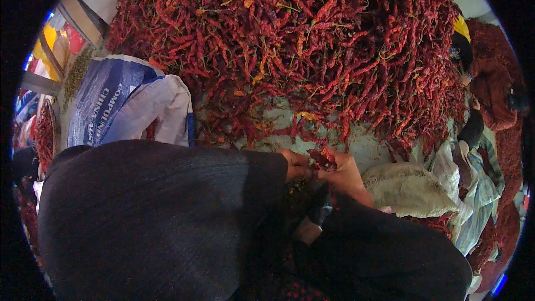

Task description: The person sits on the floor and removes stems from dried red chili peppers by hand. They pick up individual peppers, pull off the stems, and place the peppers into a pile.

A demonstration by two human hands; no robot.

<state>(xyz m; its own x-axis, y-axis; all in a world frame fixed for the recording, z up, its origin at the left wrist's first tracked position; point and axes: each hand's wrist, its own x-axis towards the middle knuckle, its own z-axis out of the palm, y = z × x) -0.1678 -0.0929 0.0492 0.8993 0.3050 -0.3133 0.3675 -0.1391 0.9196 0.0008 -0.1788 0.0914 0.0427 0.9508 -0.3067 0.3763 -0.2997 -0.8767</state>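
Note:
My right hand (348, 177) is closed round a few dried red chillies (323, 158), whose ends stick out past the thumb. Close beside it, my left hand (296, 165) has its fingers bent in toward the same chillies. Its fingertips are partly hidden, and whatever they pinch is too small to make out. Both hands are just in front of a big heap of dried red chillies (290, 50). Some loose chillies (239, 120) lie scattered along the heap's near edge. Dark sleeves cover both my arms.
A blue and white woven sack (131, 97) stands at the left. On the right lies a pale woven sack (412, 188), with crumpled cloth (476, 189) beyond it. Partly visible at the right edge is a person's sleeve (461, 50). Pale floor (365, 147) shows between the chillies.

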